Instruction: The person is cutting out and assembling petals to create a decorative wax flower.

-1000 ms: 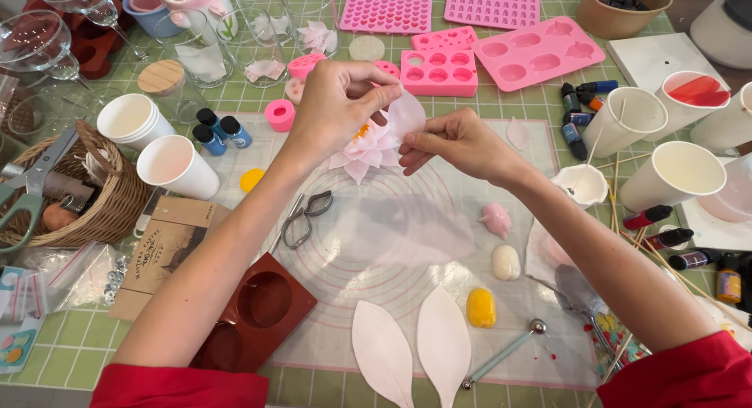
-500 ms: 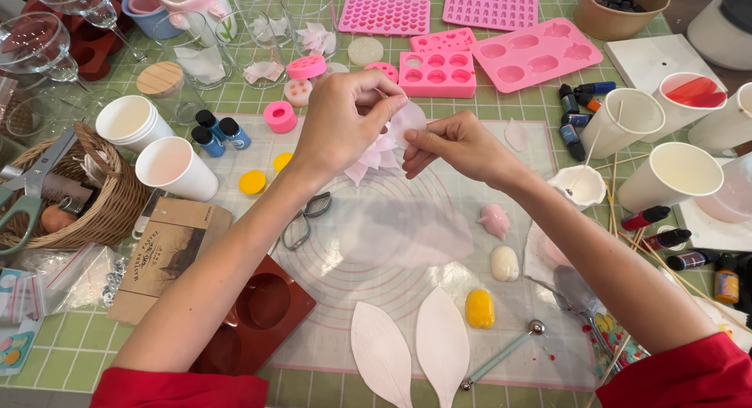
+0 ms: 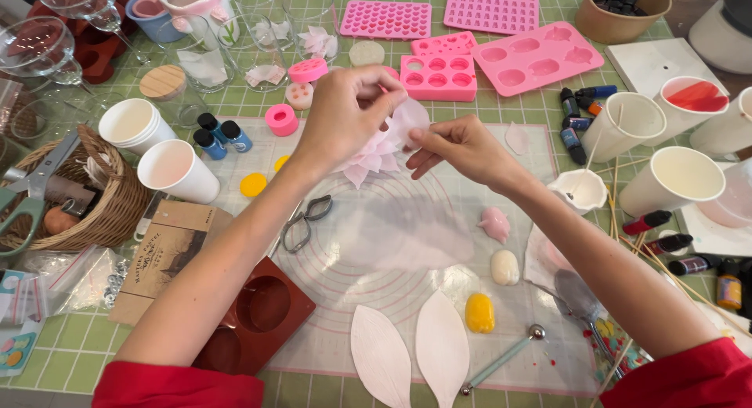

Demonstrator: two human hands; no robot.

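From the head camera, your left hand [image 3: 345, 114] is raised over the far edge of the mat [image 3: 376, 243], fingers curled in and pinched on the top of a pale pink flower [image 3: 374, 156]. The flower hangs just under that hand, above the mat, its pointed petals fanning downward. Your right hand [image 3: 462, 146] sits just beside it, thumb and forefinger closed narrowly on a thin translucent petal [image 3: 409, 118] at the flower's upper right side, the other fingers loosely spread.

Below the hands, two white leaf shapes [image 3: 411, 349] lie on the mat's near edge, with a ball tool [image 3: 501, 359] to their right. A yellow lump [image 3: 479, 312], a cream lump [image 3: 504, 267] and a pink lump [image 3: 495, 222] sit in a line right of centre. A metal cutter [image 3: 304, 220] lies by your left forearm. Pink moulds [image 3: 486, 55] lie beyond the hands, paper cups [image 3: 157, 153] to the left, and a brown mould [image 3: 254, 318] by your left elbow.
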